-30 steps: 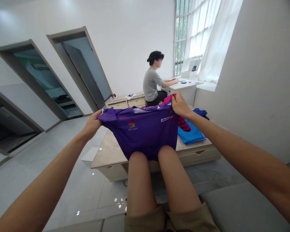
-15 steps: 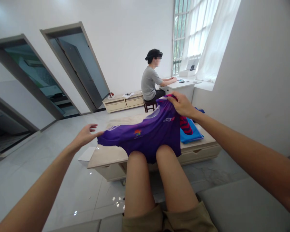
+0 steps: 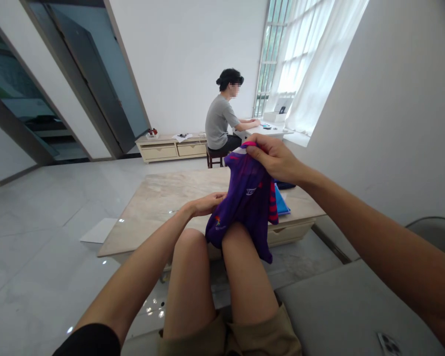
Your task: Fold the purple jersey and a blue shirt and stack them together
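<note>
A purple jersey with pink trim and small printed logos hangs bunched over my knees. My right hand pinches its upper edge and holds it raised. Lower down, my left hand has its fingers closed at the jersey's left edge; the fingertips are partly hidden by the cloth. A red-and-dark striped part shows at the jersey's right side. Behind it, a folded blue cloth or packet lies on the low table, partly covered from view.
Across the room a person in a grey shirt sits on a stool at a white desk. A low cabinet stands along the wall. Beside my legs is a grey sofa seat with a phone-like object. A white sheet or box lies on the floor.
My left hand has moved right, toward my right hand, and the jersey has gone from stretched wide to gathered and hanging. The view has turned slightly left to right.
</note>
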`<action>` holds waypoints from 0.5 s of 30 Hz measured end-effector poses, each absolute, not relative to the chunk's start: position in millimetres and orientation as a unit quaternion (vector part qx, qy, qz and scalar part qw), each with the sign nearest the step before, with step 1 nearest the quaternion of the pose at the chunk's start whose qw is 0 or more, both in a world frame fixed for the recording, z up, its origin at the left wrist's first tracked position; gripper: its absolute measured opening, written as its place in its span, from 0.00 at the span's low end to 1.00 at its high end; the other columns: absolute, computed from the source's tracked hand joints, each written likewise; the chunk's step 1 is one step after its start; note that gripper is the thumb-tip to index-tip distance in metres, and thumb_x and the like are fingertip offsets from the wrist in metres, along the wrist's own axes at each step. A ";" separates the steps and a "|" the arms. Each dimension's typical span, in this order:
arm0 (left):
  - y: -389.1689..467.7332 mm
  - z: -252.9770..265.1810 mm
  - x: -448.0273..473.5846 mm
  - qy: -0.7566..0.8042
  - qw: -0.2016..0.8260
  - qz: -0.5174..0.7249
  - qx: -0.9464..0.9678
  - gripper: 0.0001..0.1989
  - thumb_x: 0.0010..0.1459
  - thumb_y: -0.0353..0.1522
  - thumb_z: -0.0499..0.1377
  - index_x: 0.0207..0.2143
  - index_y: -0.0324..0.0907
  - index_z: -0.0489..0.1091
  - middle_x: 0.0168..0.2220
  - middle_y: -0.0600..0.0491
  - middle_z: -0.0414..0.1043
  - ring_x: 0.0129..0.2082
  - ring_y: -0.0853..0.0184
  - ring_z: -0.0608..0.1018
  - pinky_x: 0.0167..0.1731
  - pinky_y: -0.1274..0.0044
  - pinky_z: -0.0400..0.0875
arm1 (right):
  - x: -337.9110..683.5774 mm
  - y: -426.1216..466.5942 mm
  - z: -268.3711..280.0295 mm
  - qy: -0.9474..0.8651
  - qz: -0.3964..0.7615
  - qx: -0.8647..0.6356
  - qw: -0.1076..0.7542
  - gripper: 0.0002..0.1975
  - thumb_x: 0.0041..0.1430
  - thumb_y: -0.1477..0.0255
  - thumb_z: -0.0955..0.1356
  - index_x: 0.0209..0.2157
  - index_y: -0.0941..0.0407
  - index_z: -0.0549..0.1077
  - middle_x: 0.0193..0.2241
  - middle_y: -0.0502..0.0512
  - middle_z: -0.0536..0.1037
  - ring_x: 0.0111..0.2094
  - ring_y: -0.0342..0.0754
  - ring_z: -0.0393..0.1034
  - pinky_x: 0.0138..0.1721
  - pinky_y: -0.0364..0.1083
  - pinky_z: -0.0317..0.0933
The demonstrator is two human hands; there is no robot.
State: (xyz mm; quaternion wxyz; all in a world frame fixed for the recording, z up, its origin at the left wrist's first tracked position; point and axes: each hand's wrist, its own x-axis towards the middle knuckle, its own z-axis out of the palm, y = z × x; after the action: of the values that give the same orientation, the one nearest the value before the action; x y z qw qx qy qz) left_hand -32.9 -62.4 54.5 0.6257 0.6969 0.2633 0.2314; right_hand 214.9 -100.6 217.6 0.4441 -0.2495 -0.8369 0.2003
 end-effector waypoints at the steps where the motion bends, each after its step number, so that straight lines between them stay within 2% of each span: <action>1: -61.8 48.3 -34.1 0.261 0.639 0.201 0.695 0.31 0.53 0.54 0.76 0.51 0.44 0.85 0.50 0.44 0.87 0.49 0.50 0.85 0.52 0.62 0.78 | 220.8 -98.6 217.3 -0.830 0.200 -0.262 0.451 0.21 0.74 0.49 0.70 0.38 0.52 0.74 0.31 0.51 0.72 0.38 0.50 0.69 0.42 0.48 0.68; 5: -60.1 38.2 -51.3 0.291 0.603 0.161 0.725 0.24 0.50 0.50 0.77 0.41 0.42 0.86 0.41 0.48 0.87 0.42 0.55 0.84 0.50 0.66 0.77 | 238.0 -83.1 206.9 -0.800 0.195 -0.308 0.477 0.21 0.72 0.47 0.71 0.37 0.51 0.74 0.29 0.50 0.71 0.35 0.50 0.68 0.39 0.48 0.68; 11: -51.6 76.8 -108.6 0.429 0.471 0.335 0.694 0.22 0.52 0.51 0.73 0.38 0.42 0.83 0.38 0.49 0.85 0.40 0.57 0.82 0.47 0.66 0.76 | 250.2 -56.4 181.2 -0.756 0.144 -0.366 0.523 0.21 0.72 0.48 0.69 0.37 0.52 0.74 0.30 0.51 0.72 0.36 0.52 0.68 0.41 0.50 0.67; 15: -56.7 104.8 -138.3 0.467 0.448 0.332 0.686 0.18 0.48 0.45 0.76 0.34 0.42 0.82 0.34 0.50 0.83 0.34 0.59 0.82 0.39 0.69 0.76 | 252.7 -44.6 166.9 -0.741 0.122 -0.396 0.529 0.20 0.72 0.50 0.67 0.39 0.52 0.75 0.31 0.53 0.75 0.37 0.53 0.68 0.44 0.51 0.66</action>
State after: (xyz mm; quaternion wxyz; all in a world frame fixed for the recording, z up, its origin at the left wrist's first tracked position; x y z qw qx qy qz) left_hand -138.3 -56.7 104.8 0.4482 0.6862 0.4665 0.3325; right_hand 252.7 -44.6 166.9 0.5291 -0.3958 -0.7406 0.1221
